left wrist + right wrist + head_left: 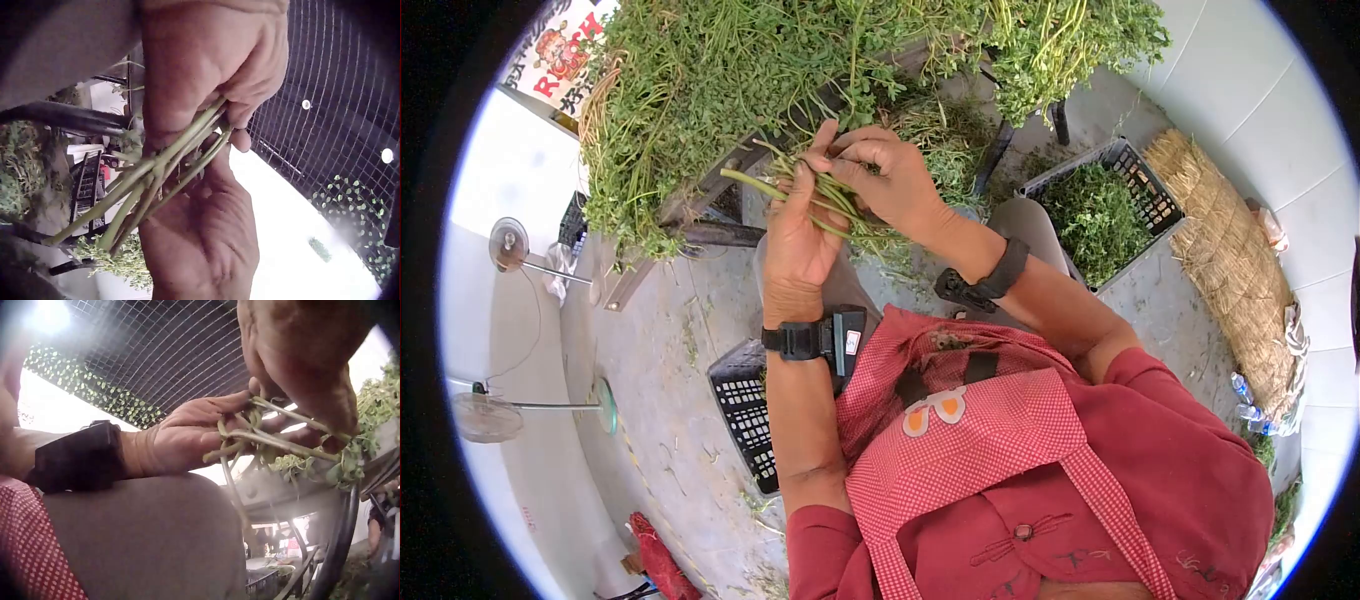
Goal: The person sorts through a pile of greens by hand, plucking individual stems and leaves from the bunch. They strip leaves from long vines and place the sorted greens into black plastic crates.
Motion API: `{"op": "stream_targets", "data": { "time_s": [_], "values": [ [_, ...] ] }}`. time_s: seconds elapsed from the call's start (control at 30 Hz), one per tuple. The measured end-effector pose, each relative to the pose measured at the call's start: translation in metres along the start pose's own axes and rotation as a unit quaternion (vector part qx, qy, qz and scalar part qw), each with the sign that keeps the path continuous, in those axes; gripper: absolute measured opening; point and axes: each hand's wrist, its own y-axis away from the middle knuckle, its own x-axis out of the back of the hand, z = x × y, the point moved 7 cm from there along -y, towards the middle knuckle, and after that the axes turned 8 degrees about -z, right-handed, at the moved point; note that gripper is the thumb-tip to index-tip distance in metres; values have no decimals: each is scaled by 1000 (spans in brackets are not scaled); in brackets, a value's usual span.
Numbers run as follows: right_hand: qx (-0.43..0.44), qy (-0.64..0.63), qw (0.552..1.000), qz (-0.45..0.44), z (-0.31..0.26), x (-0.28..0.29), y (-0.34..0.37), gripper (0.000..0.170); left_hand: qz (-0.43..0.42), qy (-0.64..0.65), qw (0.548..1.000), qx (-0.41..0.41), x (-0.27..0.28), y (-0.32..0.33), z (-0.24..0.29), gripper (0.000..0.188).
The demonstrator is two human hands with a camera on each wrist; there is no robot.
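A small bunch of green stems lies across the fingers of my left hand, palm up with the thumb against the stems. My right hand comes in from the right, its thumb and forefinger pinching at the stems beside the left fingertips. In the left wrist view the stems run between the two hands, thick ends pointing down and left. The right wrist view shows the stems crossing the left fingers, with small leaves at the right end. The right fingertips are partly hidden there.
Leafy greens are heaped on a table ahead. A black crate of greens stands at the right beside a rolled straw mat. Another black crate sits on the floor at left, near two stands with round discs.
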Motion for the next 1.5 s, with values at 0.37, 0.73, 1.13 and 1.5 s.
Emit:
{"op": "stream_targets", "data": {
  "time_s": [0.37, 0.73, 1.13, 1.5],
  "values": [
    [-133, -274, 948, 92, 80, 37, 1, 22, 136, -38, 990, -3, -9, 12, 15, 18],
    [-400, -324, 856, 41, 159, 89, 50, 21, 75, 43, 995, 46, 51, 58, 56, 22],
    [-464, -274, 842, 26, 187, 70, 71, 22, 134, 1, 990, 53, 74, 74, 65, 24],
    [-403, -289, 867, 50, 228, 66, 71, 22, 195, -61, 977, 57, 75, 74, 63, 24]
  ]
}}
